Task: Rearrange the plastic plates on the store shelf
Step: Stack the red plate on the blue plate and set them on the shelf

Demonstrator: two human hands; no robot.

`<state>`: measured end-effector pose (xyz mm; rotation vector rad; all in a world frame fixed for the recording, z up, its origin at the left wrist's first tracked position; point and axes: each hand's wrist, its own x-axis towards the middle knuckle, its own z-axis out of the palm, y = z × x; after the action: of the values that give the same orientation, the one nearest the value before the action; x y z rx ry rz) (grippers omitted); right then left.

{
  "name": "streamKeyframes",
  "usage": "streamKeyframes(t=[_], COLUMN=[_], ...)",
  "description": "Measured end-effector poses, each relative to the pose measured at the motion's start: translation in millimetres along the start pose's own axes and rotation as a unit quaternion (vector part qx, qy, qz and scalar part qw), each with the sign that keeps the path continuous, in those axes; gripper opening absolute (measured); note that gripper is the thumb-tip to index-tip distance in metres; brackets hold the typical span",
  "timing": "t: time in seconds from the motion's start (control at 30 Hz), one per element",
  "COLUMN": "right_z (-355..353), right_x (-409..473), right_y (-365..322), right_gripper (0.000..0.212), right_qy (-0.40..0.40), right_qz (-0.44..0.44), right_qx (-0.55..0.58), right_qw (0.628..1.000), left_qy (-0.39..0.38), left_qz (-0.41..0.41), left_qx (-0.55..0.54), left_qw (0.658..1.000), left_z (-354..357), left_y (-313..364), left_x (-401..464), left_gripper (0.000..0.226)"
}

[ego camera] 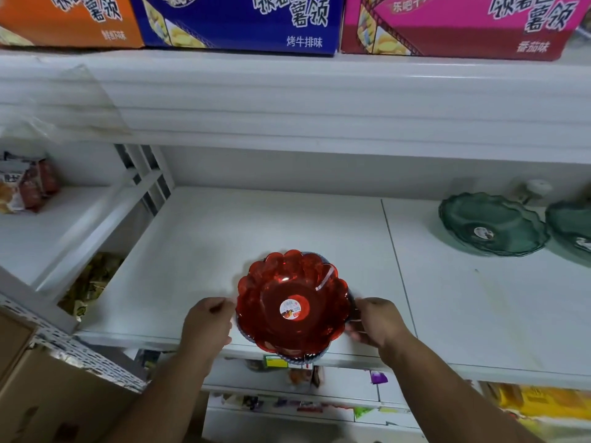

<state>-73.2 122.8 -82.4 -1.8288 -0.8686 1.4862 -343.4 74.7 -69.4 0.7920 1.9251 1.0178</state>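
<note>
A red scalloped plastic plate (292, 302) with a round sticker in its middle sits on top of a darker bluish plate whose rim shows beneath it, at the front edge of the white shelf (198, 251). My left hand (208, 324) grips the stack's left rim. My right hand (374, 321) grips its right rim. The stack overhangs the shelf's front lip slightly. Two green wavy-edged plates stand at the back right: one (492, 223) whole, the other (572, 228) cut off by the frame's edge.
Orange, blue and pink snack cartons (236, 20) line the upper shelf. Snack packets (25, 183) lie on the neighbouring left shelf. A small white object (537, 188) stands behind the green plates. Cardboard boxes (38, 398) sit at lower left; packaged goods fill the shelves below.
</note>
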Motion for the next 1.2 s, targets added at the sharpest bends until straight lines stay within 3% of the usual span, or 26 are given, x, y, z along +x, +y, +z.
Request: streamKeyframes(t=[0.1,0.27,0.67,0.9,1.2], right_z=[0.1,3.8,-13.8,-80.9,-221.3], right_x=[1.2,-4.1,-11.5,-26.5,-49.8], right_y=[2.0,4.3,-0.2,1.8,32.9], right_gripper=[0.029,0.027,0.031,0.031,0.038], right_qy=[0.006,0.003,0.021,0.063,0.108], right_qz=[-0.008,-0.032,-0.062,-0.083,-0.085], right_qx=[0.001,-0.021,-0.008,0.020,0.046], right_qw=[1.000,0.999,0.998,0.994,0.989], left_qy=[-0.008,-0.135,-0.149,-0.172,-0.215], left_qz=[-0.014,-0.093,-0.042,-0.008,0.008], left_qx=[-0.011,-0.112,-0.108,-0.097,-0.082], left_qw=[1.000,0.980,0.982,0.980,0.973], left_z=[-1.1,4.5,23.4,75.7,180.4], left_y=[-1.8,-9.0,9.1,37.9,64.0], left_x=[6.3,16.4,11.6,-17.1,-112.8], left_gripper=[0.019,0.028,0.027,0.026,0.027])
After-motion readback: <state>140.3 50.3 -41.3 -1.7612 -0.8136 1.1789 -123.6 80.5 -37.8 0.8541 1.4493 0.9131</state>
